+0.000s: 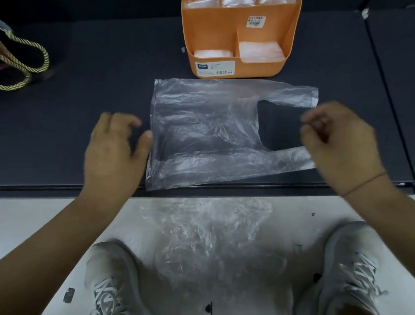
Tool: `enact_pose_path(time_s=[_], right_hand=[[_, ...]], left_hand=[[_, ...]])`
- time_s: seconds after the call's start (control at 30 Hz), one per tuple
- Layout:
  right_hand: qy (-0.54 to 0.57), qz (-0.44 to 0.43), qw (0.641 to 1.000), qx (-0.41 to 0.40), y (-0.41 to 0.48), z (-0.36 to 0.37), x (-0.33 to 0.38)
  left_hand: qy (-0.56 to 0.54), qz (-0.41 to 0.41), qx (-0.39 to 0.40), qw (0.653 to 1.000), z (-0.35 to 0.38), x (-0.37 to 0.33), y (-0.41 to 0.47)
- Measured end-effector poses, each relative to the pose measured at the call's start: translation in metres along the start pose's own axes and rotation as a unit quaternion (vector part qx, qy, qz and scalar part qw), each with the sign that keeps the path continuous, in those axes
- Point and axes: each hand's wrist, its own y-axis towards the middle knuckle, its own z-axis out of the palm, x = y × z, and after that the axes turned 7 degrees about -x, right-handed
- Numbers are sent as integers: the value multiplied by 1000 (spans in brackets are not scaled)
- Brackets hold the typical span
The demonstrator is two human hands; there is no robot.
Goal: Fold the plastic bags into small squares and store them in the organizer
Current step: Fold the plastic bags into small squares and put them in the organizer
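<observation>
A clear plastic bag (203,132) lies flat on the dark surface, bottom seam to the left and both handles pointing right. My left hand (115,150) hovers at the bag's left edge, fingers spread, thumb touching or nearly touching the seam. My right hand (339,145) floats over the handle ends, fingers loosely curled and blurred, holding nothing that I can make out. Behind the bag stands the orange organizer (216,31), with folded clear bags in several compartments. A crumpled heap of clear bags (207,237) lies on the pale floor below the edge.
The dark surface (84,73) ends in a front edge just below the bag. A dark tote with gold rope handles (17,65) sits at the far left. Two grey sneakers (112,286) flank the heap on the floor.
</observation>
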Motion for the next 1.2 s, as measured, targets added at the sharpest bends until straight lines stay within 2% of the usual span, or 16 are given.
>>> enact_pose_path(time_s=[0.03, 0.1, 0.17, 0.2, 0.23, 0.33, 0.47, 0.57, 0.67, 0.77, 0.83, 0.9, 1.03, 1.2], right_hand=[[38, -70, 997, -18, -2, 9, 19], [86, -201, 975, 27, -11, 33, 53], [90, -280, 947, 127, -19, 62, 72], [56, -296, 939, 166, -23, 75, 73], [4, -295, 936, 190, -24, 86, 69], [-157, -214, 935, 236, -22, 97, 34], [-234, -130, 946, 180, -24, 78, 2], [-226, -85, 956, 165, -17, 64, 11], [-157, -189, 958, 151, -6, 72, 46], [-158, -264, 929, 207, 12, 105, 67], [-200, -239, 921, 232, 24, 121, 60], [-226, -191, 929, 220, 31, 122, 41], [-259, -126, 944, 163, 36, 92, -6], [-259, 0, 962, 87, 55, 58, -48]], left_hand=[[5, 80, -11, 997, 9, -3, 4], [33, 183, 46, 982, 35, -5, 11], [65, 202, 139, 967, 54, -8, 9], [78, 208, 167, 961, 62, -7, 5], [83, 213, 180, 957, 67, -7, 0], [100, 211, 171, 957, 70, -5, -17], [93, 193, 173, 961, 61, -7, -34], [47, 167, 163, 971, 53, -10, -27], [47, 130, 132, 982, 54, -11, 3], [86, 129, 156, 976, 65, -8, 28], [103, 128, 180, 970, 71, -4, 34], [113, 136, 183, 967, 74, 0, 36], [133, 149, 185, 962, 76, 7, 46], [118, 159, 194, 961, 69, 6, 55]])
